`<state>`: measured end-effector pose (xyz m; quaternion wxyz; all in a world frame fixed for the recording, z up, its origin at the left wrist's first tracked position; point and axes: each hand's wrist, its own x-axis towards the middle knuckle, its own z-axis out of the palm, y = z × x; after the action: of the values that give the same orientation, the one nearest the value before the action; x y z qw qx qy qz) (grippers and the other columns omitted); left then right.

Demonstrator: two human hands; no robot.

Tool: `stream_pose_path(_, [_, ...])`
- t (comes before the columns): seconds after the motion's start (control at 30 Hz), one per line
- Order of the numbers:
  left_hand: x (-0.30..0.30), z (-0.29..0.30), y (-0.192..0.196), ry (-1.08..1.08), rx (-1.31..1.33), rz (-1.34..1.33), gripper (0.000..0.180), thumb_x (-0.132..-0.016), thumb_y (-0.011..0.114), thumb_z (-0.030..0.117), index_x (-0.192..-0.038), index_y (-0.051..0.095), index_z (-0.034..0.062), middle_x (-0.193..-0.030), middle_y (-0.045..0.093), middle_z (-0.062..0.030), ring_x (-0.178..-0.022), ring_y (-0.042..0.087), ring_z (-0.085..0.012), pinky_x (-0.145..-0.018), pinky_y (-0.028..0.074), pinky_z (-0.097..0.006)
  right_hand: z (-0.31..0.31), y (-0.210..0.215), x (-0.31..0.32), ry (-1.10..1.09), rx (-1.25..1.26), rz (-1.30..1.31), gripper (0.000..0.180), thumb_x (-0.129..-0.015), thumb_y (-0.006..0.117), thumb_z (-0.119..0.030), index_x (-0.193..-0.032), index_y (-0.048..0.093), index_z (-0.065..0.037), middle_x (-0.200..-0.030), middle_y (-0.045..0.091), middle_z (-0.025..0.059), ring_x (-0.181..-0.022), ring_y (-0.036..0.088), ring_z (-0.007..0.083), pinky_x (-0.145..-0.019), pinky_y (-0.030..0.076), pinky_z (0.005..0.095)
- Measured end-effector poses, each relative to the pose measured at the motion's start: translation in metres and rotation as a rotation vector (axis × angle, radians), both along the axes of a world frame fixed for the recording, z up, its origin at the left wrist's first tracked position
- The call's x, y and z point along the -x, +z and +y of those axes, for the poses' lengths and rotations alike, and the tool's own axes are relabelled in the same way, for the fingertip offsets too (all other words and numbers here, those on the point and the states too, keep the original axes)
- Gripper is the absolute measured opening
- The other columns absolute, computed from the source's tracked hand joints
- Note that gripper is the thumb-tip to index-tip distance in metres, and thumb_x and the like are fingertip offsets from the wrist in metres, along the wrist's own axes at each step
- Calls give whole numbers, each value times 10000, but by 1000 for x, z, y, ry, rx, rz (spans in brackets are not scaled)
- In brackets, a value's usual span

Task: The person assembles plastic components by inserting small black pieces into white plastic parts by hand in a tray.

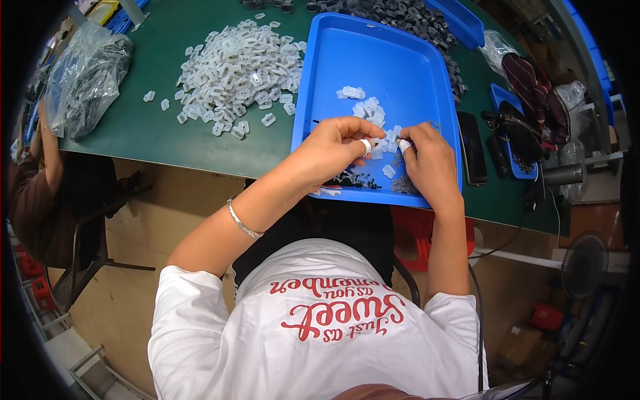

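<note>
Both hands work over the near half of a blue tray [400,60], fingertips close together. My left hand [337,143] is closed in a pinch at a small translucent white plastic part [379,148]. My right hand [429,157] is also closed, thumb and forefinger pinched at the white parts [392,137] beside it. White tape wraps both thumbs. The fingers partly hide what they hold. Loose white parts [369,110] lie in the tray just beyond the hands, and one white part [389,171] lies between them. Small black pieces [353,179] lie along the tray's near edge.
A large heap of white plastic parts [240,70] covers the green table [160,137] left of the tray. Dark parts [407,23] are piled behind it. A phone [473,148] and a small blue tray [523,163] lie right. A plastic bag [90,77] and another person [40,193] are left.
</note>
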<state>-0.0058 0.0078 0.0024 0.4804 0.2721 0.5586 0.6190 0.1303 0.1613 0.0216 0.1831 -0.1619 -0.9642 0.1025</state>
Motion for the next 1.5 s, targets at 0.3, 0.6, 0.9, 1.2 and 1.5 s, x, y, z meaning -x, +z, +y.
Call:
stream_pose_path(0.3, [-1,0,3,14,7,-16,253,-893,571,42,-1132,628,-20,-973,641,-68,-836,617,-115,-743,513,-228,2,4,4,111,-217,-165,205,-733,572,56,-916,626,-18,-879,594,153,-868,591,340,-794,465,429])
stream_pose_path(0.6, [0,-1,1,11,-17,-52,285,-881,558,-2,-1159,605,-41,-1019,634,-105,-887,638,-133,-802,533,-249,-12,8,3,78,652,171,85,-918,551,-34,-977,576,22,-957,638,93,-853,628,175,-725,490,292])
stream_pose_path(0.9, [-4,-1,2,148,-100,-86,220,-867,589,-15,-1077,588,-77,-1001,634,-128,-846,666,-161,-782,564,-262,-34,-14,17,44,1309,398,94,-938,586,-93,-994,570,-18,-860,570,4,-713,495,48,-637,406,187])
stream_pose_path(1.2, [-6,-1,3,181,-124,-110,218,-870,586,-42,-1082,560,-87,-1002,624,-134,-889,670,-162,-810,559,-239,-36,-19,22,-19,1264,359,131,-979,500,-149,-1034,532,-35,-824,579,9,-706,498,49,-635,396,192])
stream_pose_path(1.5, [-6,-1,-3,244,-182,-85,250,-854,599,-61,-1099,562,-83,-993,621,-118,-887,660,-152,-805,556,-229,-36,-16,24,20,1288,298,99,-971,521,-124,-995,496,-31,-831,576,29,-714,506,57,-640,421,199])
